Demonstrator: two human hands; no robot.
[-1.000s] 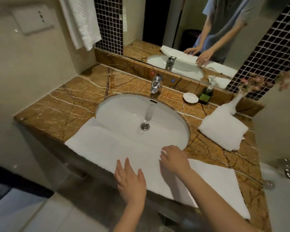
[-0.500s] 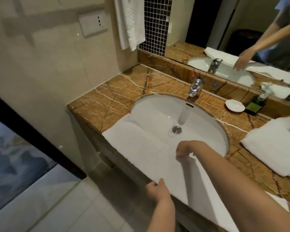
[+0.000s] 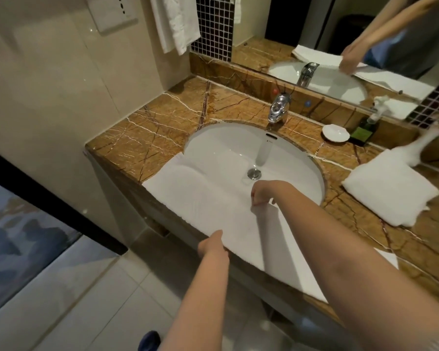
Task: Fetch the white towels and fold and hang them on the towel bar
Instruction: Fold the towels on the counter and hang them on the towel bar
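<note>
Counter: towel spread across sink front.
Previously flat, left hand pinches near edge, right hand sink-side edge; fold starts.

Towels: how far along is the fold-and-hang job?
Done: one hung towel is on the wall. In hand: left hand and right hand pinch the spread towel lying across the sink's front, apparently mid-fold. Left: hanging it, then the folded towel on the counter.

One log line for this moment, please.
fold | left hand: grips towel front edge | right hand: pinches back edge over sink | not hung
</note>
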